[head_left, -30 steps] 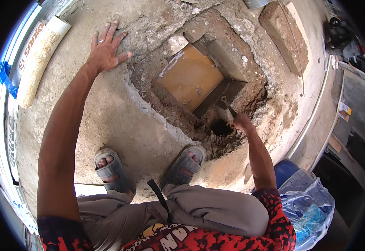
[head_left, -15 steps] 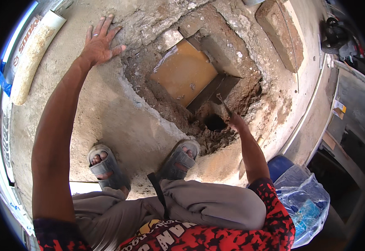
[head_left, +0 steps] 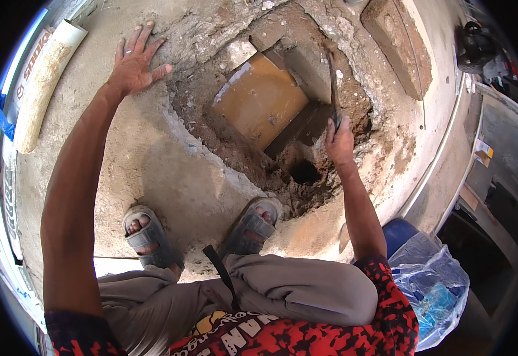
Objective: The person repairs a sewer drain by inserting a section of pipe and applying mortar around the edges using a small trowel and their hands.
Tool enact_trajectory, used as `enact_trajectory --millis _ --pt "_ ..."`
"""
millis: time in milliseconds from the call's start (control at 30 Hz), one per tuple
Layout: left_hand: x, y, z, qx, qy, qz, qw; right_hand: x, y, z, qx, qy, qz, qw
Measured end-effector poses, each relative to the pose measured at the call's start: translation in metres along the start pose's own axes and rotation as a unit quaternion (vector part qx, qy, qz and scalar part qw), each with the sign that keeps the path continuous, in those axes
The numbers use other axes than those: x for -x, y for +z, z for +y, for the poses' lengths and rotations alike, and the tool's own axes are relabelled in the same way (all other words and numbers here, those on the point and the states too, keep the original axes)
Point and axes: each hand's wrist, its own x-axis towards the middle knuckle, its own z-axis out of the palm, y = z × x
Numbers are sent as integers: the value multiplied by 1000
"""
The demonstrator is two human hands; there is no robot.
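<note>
My left hand (head_left: 135,70) lies flat with fingers spread on the dusty concrete floor, left of a broken-out pit. My right hand (head_left: 341,143) is wrapped round one end of a long, thin, dark metal bar (head_left: 333,83) over the pit's right side. The bar points away from me; its exact kind is unclear. Inside the pit sits a square chamber with grey walls (head_left: 309,74) and a tan, smooth surface (head_left: 262,101). A round dark hole (head_left: 304,172) opens in the soil at the chamber's near corner, just left of my right wrist.
A dirty white pipe (head_left: 48,89) lies at the far left. Beyond the pit on the right rests a long soil-covered slab (head_left: 398,50). A clear plastic bag (head_left: 434,285) and a blue container (head_left: 398,234) are by my right elbow. Sandals (head_left: 250,228) are on my feet near the rim.
My right hand has lifted away from the round hole and moved farther off, swinging the bar to point away from me. My left hand stays flat on the floor.
</note>
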Motion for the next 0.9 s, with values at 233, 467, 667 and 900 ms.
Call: enact_trajectory --millis 233,467,667,900 --pt "12 16 15 17 21 -7 1000 49 28 94 123 148 -283 940" --pt "2 20 -18 -16 27 72 997 -38 -39 -78 -40 -23 43 998" --pt "-16 14 27 20 25 40 999 86 30 167 261 207 -313 889" --pt "-7 14 -7 -16 15 54 998 -12 -21 -30 136 41 -121 982"
